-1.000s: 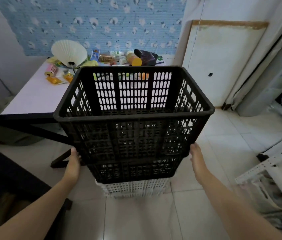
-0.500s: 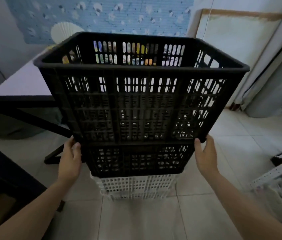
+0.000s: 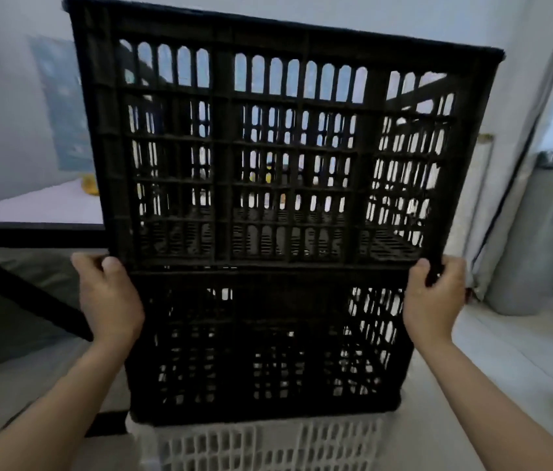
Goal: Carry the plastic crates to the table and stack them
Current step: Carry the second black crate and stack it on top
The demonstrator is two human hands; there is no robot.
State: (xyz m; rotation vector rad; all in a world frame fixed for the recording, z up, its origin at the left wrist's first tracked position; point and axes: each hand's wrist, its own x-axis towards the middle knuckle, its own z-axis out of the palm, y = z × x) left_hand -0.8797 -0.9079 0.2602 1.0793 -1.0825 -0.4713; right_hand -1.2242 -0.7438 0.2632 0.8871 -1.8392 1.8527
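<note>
The upper black crate (image 3: 224, 164), a tall rectangular box of rigid plastic, fills the middle and top of the frame. Its walls are a grid of ribs pierced by rows of narrow, round-topped slots, under a plain thick rim. It tilts slightly, with its right side lower. Light comes through the slots, along with small yellow and orange spots. Whether these lie inside it or behind it cannot be told.

Directly below it is the lower black crate (image 3: 244, 317), of the same slotted plastic. Its inside is too dark to read. Its top edge meets the bottom edge of the upper one, and whether the two touch cannot be told. The lower black crate sits in the white crate (image 3: 268, 443), a pale slotted plastic box at the bottom centre. That makes three crates: two black and one white.

There are two hands. The left hand (image 3: 108, 300) grips the lower left corner of the upper black crate, its fingers (image 3: 112, 265) curled against the edge. The right hand (image 3: 434, 297) grips the lower right corner, fingers (image 3: 451, 266) wrapped round it.

At the left middle is the desk (image 3: 30, 212), with a smooth white top and a black edge. One blurred yellow object (image 3: 90, 186) lies on it. Pale floor (image 3: 506, 351) tiles show at the lower right, and a grey appliance (image 3: 540, 232) stands at the right edge.
</note>
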